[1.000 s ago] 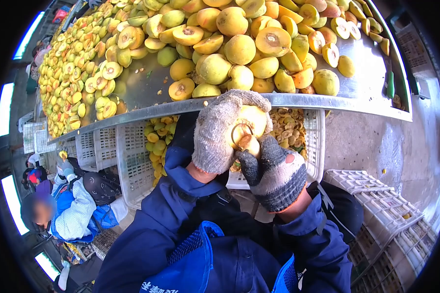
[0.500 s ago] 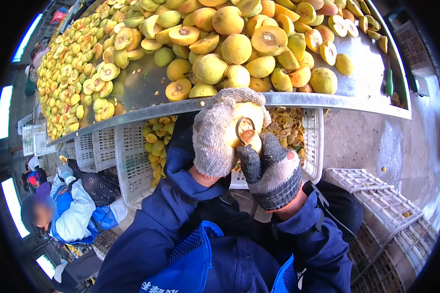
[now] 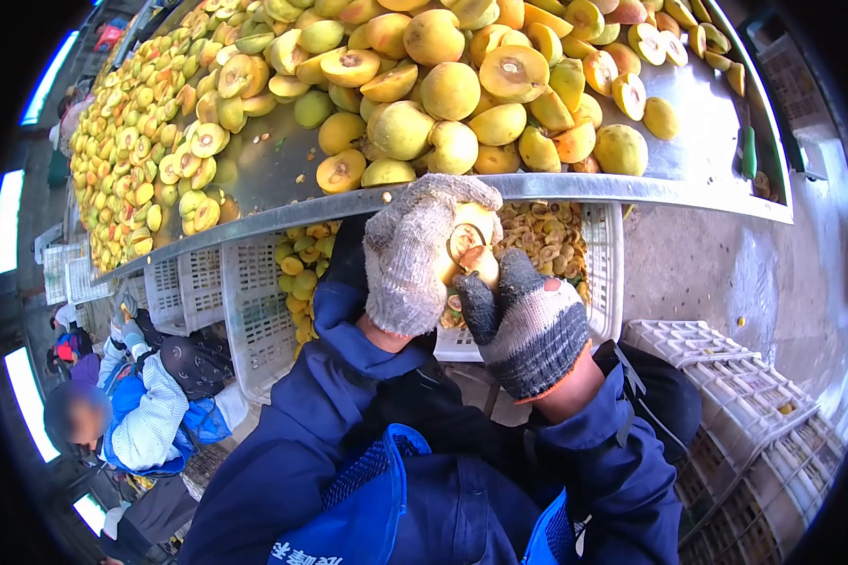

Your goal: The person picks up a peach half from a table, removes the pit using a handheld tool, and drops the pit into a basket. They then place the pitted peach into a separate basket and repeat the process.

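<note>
My left hand [image 3: 403,259], in a whitish knit glove, is wrapped round a yellow peach half [image 3: 486,220] with its cut face toward my right hand. In a grey-and-white striped glove, my right hand [image 3: 535,330] pinches a small pitting tool with a thin looped blade [image 3: 453,239]; its handle is mostly covered by the fingers. The loop sits in the flesh around the brownish centre of the peach. Both hands are just below the metal table's front rim [image 3: 575,186]. Halved and whole yellow peaches [image 3: 400,130] are heaped on the table beyond them.
Below the table stand a white crate [image 3: 257,301] of yellow peach halves and another crate [image 3: 605,273] of brownish cut pieces. A green-handled knife [image 3: 749,155] lies at the table's right side. Stacked crates [image 3: 725,377] are at lower right. Another person [image 3: 146,405] sits at left.
Both hands have shifted slightly left with the peach half. The looped blade has turned in the flesh, and the brown centre shows more plainly inside the loop.
</note>
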Demonstrator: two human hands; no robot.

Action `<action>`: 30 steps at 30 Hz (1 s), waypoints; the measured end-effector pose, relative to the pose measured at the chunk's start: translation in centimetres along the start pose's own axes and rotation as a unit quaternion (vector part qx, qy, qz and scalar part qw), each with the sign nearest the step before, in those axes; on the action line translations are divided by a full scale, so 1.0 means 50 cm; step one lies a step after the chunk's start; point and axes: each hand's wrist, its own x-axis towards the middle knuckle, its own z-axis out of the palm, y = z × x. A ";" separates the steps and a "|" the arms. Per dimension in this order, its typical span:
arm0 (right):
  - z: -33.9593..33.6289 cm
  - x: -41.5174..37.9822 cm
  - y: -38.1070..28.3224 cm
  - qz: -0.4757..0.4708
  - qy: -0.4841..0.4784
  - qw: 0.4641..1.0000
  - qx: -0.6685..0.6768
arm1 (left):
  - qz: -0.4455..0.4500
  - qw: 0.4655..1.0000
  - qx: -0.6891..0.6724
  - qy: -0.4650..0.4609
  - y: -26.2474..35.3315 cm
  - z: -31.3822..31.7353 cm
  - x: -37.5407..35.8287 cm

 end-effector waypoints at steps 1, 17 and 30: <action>0.002 0.001 0.006 0.001 0.001 1.000 0.000 | 0.068 0.981 0.177 -0.040 0.012 -0.006 0.008; 0.004 0.006 0.038 -0.032 0.055 0.979 0.196 | 0.073 0.969 0.235 -0.018 -0.019 0.034 0.018; -0.011 0.012 0.053 -0.182 -0.043 0.967 0.172 | 0.296 0.791 0.526 -0.096 -0.054 -0.054 0.029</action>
